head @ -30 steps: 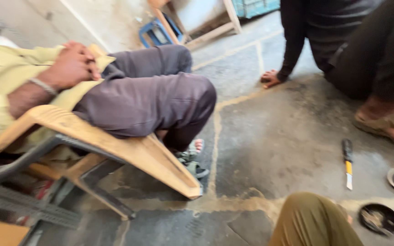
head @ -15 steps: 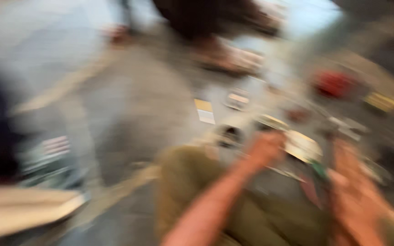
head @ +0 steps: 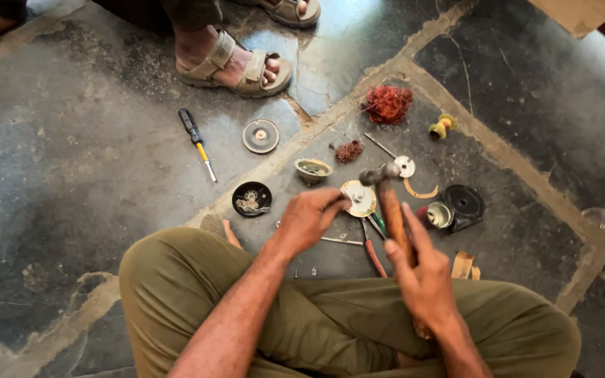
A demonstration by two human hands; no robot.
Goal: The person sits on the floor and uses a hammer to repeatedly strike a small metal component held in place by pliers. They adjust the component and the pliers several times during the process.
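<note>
The person is sitting cross-legged on the stone floor, and the right hand is wrapping its grip closed around the wooden handle of a small hammer, whose metal head is hanging just above a round, pale metal disc. The left hand is pinching the near rim of that disc with its fingertips pressed together, steadying it in front of the knees. To strike well, I'd judge, the fingers should be staying at the rim — clear of the disc's middle — and the blows should be short and square. The disc is lying between the two hands, touching the left, just beneath the hammer head. Around it on the floor are lying a black-handled screwdriver, a black dish, red-handled pliers and a tangle of copper wire — another person's sandalled foot is resting near the far edge.
</note>
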